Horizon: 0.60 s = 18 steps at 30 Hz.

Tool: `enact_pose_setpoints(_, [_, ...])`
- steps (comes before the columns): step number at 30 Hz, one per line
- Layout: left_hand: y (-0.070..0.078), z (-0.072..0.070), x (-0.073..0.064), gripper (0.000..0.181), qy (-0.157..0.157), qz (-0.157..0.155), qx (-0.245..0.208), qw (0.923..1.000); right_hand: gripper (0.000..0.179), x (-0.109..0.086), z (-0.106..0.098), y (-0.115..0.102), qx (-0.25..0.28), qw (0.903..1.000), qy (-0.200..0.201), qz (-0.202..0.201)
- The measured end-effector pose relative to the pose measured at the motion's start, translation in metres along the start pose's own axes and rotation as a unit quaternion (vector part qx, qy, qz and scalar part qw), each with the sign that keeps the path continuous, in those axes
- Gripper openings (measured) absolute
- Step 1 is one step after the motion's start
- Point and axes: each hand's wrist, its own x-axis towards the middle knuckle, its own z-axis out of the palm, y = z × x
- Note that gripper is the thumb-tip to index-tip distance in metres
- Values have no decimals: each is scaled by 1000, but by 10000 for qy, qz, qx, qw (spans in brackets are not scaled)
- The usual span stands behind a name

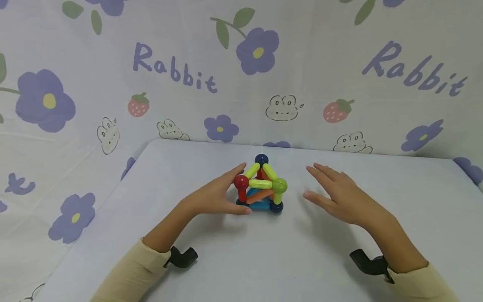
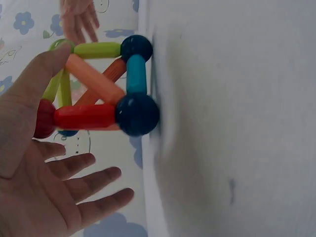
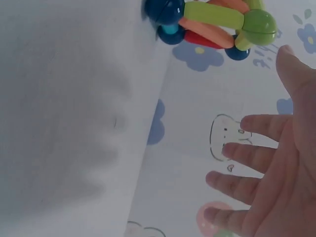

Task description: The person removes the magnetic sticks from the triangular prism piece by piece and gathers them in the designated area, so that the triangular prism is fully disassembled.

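Note:
A small frame of magnetic rods and balls (image 1: 260, 184) stands on the white table, with dark blue balls at its base and red, green and blue balls higher up. Yellow-green, red, orange and blue rods join them. My left hand (image 1: 216, 191) is right at its left side, thumb and fingers spread with the red ball (image 1: 241, 182) between them. In the left wrist view the fingers (image 2: 94, 180) are straight and apart. To the right of the frame, my right hand (image 1: 336, 195) hovers over the table, fingers extended, holding nothing. The green ball (image 3: 259, 27) faces its thumb.
The white table (image 1: 286, 260) reaches back to a cloth backdrop (image 1: 309, 75) printed with flowers, rabbits and strawberries. A black wrist mount (image 1: 183, 256) sticks out at the left cuff, another black mount (image 1: 367, 262) at the right cuff.

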Motion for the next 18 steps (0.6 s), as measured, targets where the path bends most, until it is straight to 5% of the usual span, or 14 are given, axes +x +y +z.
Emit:
enact_pose_setpoints(9, [-2,17,13,86,428,29,-1305,9905,56,19,6,-26,23,9974,488,-538])
enact_pose_setpoints(18, [-6,20,13,58,274,-23,-1223,9921,38,37,24,-50,-93,9842,1191,-1305])
